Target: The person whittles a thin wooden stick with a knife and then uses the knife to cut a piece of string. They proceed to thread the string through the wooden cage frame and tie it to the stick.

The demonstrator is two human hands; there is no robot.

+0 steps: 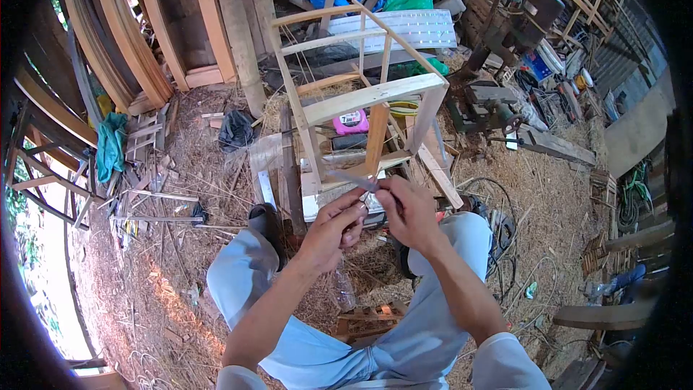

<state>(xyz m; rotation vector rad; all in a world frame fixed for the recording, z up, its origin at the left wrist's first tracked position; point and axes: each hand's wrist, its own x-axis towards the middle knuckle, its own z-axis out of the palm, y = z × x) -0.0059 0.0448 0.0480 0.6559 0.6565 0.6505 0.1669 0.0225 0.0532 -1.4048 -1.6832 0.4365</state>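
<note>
My left hand (333,225) and my right hand (408,211) meet above my knees, fingers closed and pinched together. Between their fingertips is a thin, pale, blade-like strip (352,178) pointing away to the left; what kind of thing it is I cannot tell. Just beyond the fingers stands a wooden frame (375,98) of pale slats with upright legs. A pink box (351,122) marked with a 7 is seen through the frame, with a dark cylinder-like thing (349,142) below it.
Wood shavings cover the ground. A dark bag (236,131) lies to the left, near curved timbers (115,36) leaning on the wall. At the right are a metal vise-like tool (485,112), a black cable (514,224) and a plank (556,146). A perforated white sheet (426,29) lies behind.
</note>
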